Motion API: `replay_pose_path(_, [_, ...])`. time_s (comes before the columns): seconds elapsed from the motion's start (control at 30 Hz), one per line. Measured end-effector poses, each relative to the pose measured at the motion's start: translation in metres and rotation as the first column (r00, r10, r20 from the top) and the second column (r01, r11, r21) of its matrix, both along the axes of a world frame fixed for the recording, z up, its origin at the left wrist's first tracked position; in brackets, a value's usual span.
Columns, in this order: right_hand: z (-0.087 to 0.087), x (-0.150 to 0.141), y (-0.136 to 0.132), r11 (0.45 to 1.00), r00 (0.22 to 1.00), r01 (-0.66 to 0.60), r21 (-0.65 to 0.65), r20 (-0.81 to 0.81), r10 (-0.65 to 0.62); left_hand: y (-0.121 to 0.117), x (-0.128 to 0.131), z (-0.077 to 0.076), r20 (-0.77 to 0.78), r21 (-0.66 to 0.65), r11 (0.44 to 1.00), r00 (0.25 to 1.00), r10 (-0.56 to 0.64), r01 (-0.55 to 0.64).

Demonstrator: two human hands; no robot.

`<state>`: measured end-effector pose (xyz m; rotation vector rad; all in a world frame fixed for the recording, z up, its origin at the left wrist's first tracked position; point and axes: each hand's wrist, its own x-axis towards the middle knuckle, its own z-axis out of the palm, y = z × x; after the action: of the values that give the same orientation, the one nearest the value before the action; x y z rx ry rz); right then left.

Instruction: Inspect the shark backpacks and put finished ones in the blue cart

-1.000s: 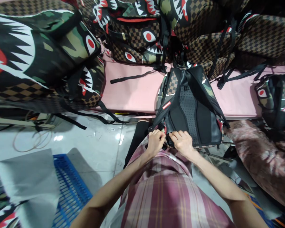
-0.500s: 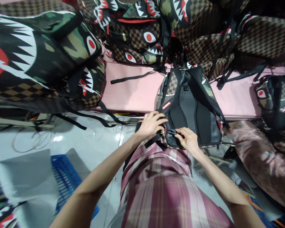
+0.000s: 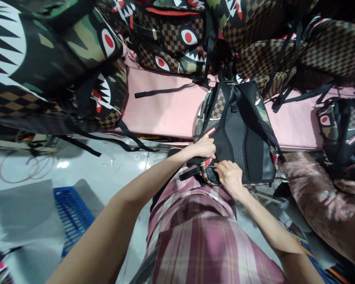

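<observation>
A backpack (image 3: 236, 136) with a black padded back, checkered and camouflage sides and shoulder straps lies back-up on the pink table edge in front of me. My left hand (image 3: 205, 148) is closed over the lower part of its left shoulder strap (image 3: 210, 132); the fingertips are partly hidden. Below it a red tab (image 3: 207, 162) shows at the bag's side. My right hand (image 3: 230, 174) rests at the lower left corner of the back panel, pinching small dark thread snips (image 3: 213, 166), mostly covered by the fingers. A loose black webbing strap (image 3: 189, 173) hangs off that corner.
Camouflage and checkered backpacks (image 3: 177, 43) crowd the back of the pink table (image 3: 156, 106). A large one (image 3: 73, 51) stands at left, its straps hanging over the edge. A blue crate (image 3: 72, 217) is on the floor. Another person's sleeve (image 3: 316, 189) is close at right, beside another backpack (image 3: 343, 130).
My left hand has moved slightly right and closed over the strap, its fingers spread before. The right hand has shifted a little left, and the snips are more hidden.
</observation>
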<state>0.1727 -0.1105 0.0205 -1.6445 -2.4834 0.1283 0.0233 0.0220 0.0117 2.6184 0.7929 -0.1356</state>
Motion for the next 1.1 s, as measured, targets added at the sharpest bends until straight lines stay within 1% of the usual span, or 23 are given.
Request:
replay_pose_path(0.2, [0.004,-0.008,0.008,0.996,0.999,0.015,-0.091,0.044,-0.011,0.001,-0.002,-0.008,0.051,-0.019,1.0,0.999,0.015,-0.014])
replay_pose_path(0.4, [0.011,-0.016,0.013,0.993,0.994,0.017,-0.116,0.11,-0.004,0.002,-0.003,-0.016,0.081,-0.032,0.999,0.996,0.023,-0.021])
replay_pose_path(0.6, [0.004,-0.01,0.021,0.99,0.998,-0.02,-0.142,0.048,0.027,0.001,-0.004,-0.018,0.102,-0.039,0.999,0.994,0.03,-0.026])
replay_pose_path(0.73, [-0.001,-0.004,0.026,0.987,0.996,-0.082,-0.139,0.009,0.084,0.0,-0.004,-0.019,0.109,-0.039,0.999,0.993,0.034,-0.03])
replay_pose_path(0.83, [-0.001,-0.001,0.03,0.98,0.993,-0.12,-0.157,-0.015,0.119,0.0,-0.004,-0.019,0.117,-0.042,0.999,0.993,0.032,-0.028])
replay_pose_path(0.97, [0.0,-0.001,0.034,0.973,0.992,-0.121,-0.195,-0.041,0.115,0.0,-0.005,-0.019,0.127,-0.045,0.999,0.991,0.033,-0.027])
replay_pose_path(1.1, [-0.004,0.001,0.039,0.965,0.988,-0.138,-0.222,-0.104,0.117,0.0,-0.005,-0.021,0.133,-0.054,0.998,0.99,0.037,-0.03])
